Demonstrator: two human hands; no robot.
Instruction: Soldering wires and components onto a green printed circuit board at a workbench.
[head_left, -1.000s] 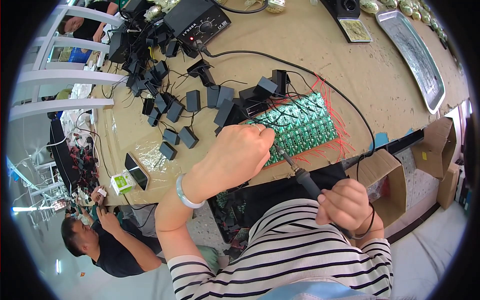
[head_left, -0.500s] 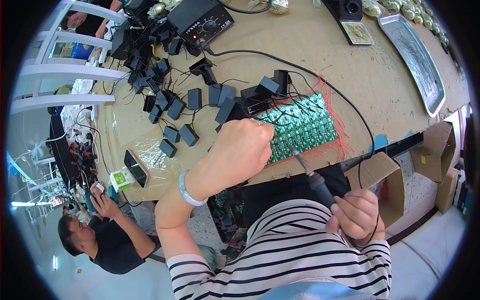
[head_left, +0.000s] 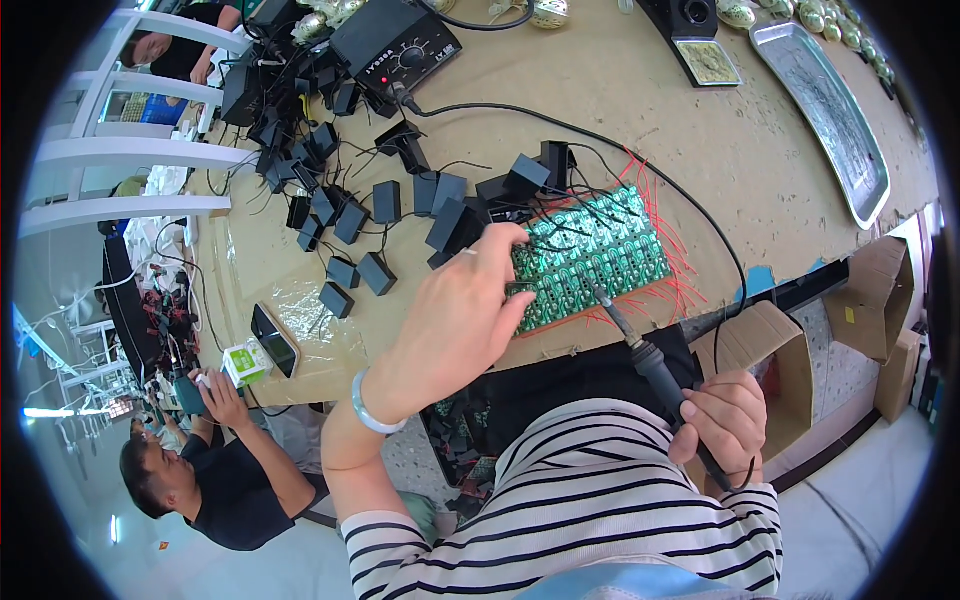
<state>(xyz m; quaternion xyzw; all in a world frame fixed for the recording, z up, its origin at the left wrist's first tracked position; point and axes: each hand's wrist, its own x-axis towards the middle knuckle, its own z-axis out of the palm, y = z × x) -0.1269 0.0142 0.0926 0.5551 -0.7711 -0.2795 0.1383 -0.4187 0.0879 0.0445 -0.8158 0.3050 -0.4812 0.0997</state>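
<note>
- The left hand (head_left: 470, 298), thumb and forefinger apart, is at the left end of a green circuit board (head_left: 630, 255).
- The right hand (head_left: 728, 418) grips a soldering iron (head_left: 657, 371), its tip over the board; contact is unclear.
- Red wires (head_left: 684, 287) fringe the board's right side.
- Small black boxes (head_left: 386, 202) lie to its left, near a black control box (head_left: 385, 45).
- A metal tray (head_left: 828, 120) lies on the table (head_left: 590, 75).

The left arm (head_left: 358, 462) bent at the elbow, its forearm (head_left: 405, 385) slanting up and rightward. The left hand (head_left: 465, 300) showed its back, forefinger (head_left: 500, 240) and thumb (head_left: 512, 316) spread, tips apart. The right hand (head_left: 725, 418) sat lower, fingers curled into a grip near the torso (head_left: 600, 490).
</note>
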